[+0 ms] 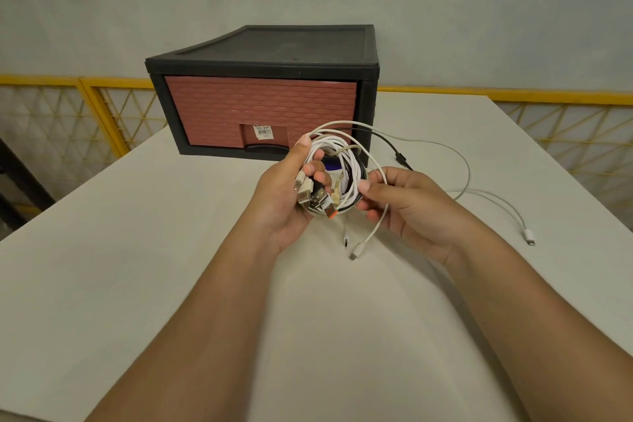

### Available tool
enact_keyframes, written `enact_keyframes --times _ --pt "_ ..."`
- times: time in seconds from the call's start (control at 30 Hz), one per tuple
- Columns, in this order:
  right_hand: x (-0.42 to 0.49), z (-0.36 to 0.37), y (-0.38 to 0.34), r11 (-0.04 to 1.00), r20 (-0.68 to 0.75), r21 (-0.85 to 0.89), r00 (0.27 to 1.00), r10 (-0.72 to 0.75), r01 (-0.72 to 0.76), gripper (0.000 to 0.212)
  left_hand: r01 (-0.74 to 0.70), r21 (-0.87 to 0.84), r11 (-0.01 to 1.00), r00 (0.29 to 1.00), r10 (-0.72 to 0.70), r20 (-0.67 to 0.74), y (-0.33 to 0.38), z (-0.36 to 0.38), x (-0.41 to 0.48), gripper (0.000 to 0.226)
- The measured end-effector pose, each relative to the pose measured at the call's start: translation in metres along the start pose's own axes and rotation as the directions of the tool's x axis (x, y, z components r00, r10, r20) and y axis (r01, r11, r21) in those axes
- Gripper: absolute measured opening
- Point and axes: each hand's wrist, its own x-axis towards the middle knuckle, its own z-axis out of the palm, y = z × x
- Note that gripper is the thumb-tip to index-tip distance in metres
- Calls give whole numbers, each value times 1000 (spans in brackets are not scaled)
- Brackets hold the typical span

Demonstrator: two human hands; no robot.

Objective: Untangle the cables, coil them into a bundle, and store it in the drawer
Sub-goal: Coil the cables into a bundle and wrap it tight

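Coiling under way, judging by the loops already gathered and the tails not yet drawn in. Hold the cables (pixel 329 142) as one coil at the centre of the frame, in front of the drawer (pixel 260 106) and clear above the desk (pixel 137 250). Clamp the plug ends (pixel 313 197) in the left hand (pixel 284 205), fingers curled round them, thumb up against the loops, as shown. Pinch the right side of the coil with the right hand (pixel 407 205), thumb and fingers closed on the white and black strands.

Feed with that hand, one loop at a time, matching each new turn to those already made. Avoid hard pulls, for fear of a kink or a fresh knot. Draw in first the strand ending in the loose white plug (pixel 527 236), flat on the desk at the right of the frame, well apart from both hands. Then take the black tail (pixel 398 157) arching out from the top of the coil. Tuck up too the two short ends (pixel 352 255) dangling below the coil, between the wrists. Watch for plugs snagging in the loops.

Relative to the hands: between them, touching both, gripped at its left and right edges. Beyond it, toward upper centre, the drawer, shut inside its black cabinet (pixel 274 48), with its handle (pixel 263 148) untouched. Free one hand for that handle only once every tail is wound in.
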Motion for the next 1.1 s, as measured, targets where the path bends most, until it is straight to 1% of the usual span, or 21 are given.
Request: enact_keyframes --times 0.13,0.2,0.27,0.4,0.57,0.8,1.0,1.1 --pt "-2 -2 0 997 36 78 999 8 -11 12 6 -11 1000 1000 -6 8 0 -2 1 29" --pt "-3 -3 0 993 68 119 998 13 -21 15 13 -35 999 1000 -12 9 1 -4 2 29" --pt "-2 -2 1 993 72 114 997 10 -18 18 18 -45 999 1000 -18 10 1 -4 3 29" --pt "0 4 3 998 28 69 1000 -7 5 19 18 -51 999 1000 -18 13 -1 -3 3 30" --pt "-1 1 2 986 67 164 998 2 -13 16 17 -72 997 999 -15 28 0 -5 4 30" --pt "1 4 5 994 11 105 1000 -17 15 20 22 -72 997 1000 -20 18 0 -2 2 31" --pt "4 7 7 997 -92 -74 995 -42 35 23 8 -42 999 1000 -8 13 -3 -1 2 29" --pt "2 8 6 993 -116 -108 992 -54 41 22 3 -28 1000 1000 -3 -2 -4 1 1 28"
